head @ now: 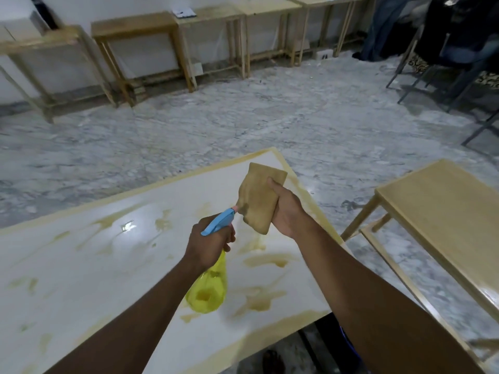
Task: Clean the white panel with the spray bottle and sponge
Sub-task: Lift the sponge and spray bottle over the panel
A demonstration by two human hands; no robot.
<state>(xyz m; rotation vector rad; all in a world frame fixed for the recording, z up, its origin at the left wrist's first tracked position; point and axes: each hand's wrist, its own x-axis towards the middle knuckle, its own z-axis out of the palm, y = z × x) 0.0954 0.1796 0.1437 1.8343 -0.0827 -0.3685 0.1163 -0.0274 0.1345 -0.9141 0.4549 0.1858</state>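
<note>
Head view. My left hand is curled round the neck of the spray bottle, a finger at the blue trigger head; my right hand grips the tan sponge by its right edge, thumb across its face. Both are held in the air above the white panel, over its right half, toward the far right corner. The panel carries yellowish-brown smears and wet patches across most of its surface.

The step in hand appears to be wetting the sponge: the nozzle sits just beside, perhaps touching, the sponge's lower left face. I would back the nozzle off slightly so the spray spreads, and keep the sponge face square to it.

The bottle's long axis runs from its yellow base, nearest me and low, up and away to the head; the nozzle points away and to the right. The sponge's long axis runs near-upright, leaning toward the panel's far edge.
</note>
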